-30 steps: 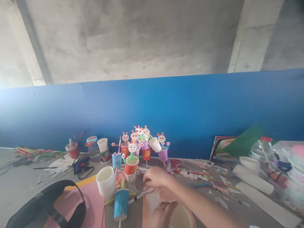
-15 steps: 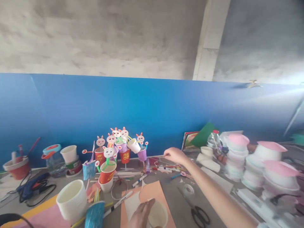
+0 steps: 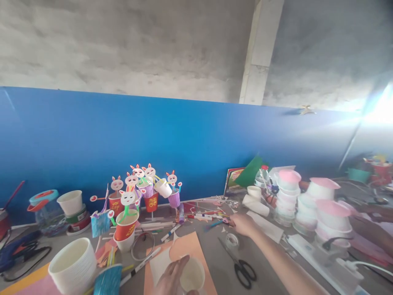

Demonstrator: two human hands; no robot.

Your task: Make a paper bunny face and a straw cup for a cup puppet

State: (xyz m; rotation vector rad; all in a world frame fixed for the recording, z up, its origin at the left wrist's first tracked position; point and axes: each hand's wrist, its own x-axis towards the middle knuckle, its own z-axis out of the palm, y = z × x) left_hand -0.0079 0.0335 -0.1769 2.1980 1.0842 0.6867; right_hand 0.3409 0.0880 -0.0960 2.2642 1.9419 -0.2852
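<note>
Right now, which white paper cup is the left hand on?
The single white cup on the orange paper, under the left hand; the tall stack of cups sits apart, untouched.

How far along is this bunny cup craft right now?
Done: a cluster of bunny cups stands by the blue wall. In hand: the left hand rests on a plain white cup on orange paper, while the right hand reaches among scraps near the tape roll. Left: that cup is undecorated, and a stack of white cups waits.

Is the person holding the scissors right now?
No, the scissors lie on the table, apart from the right hand and left hand.
</note>
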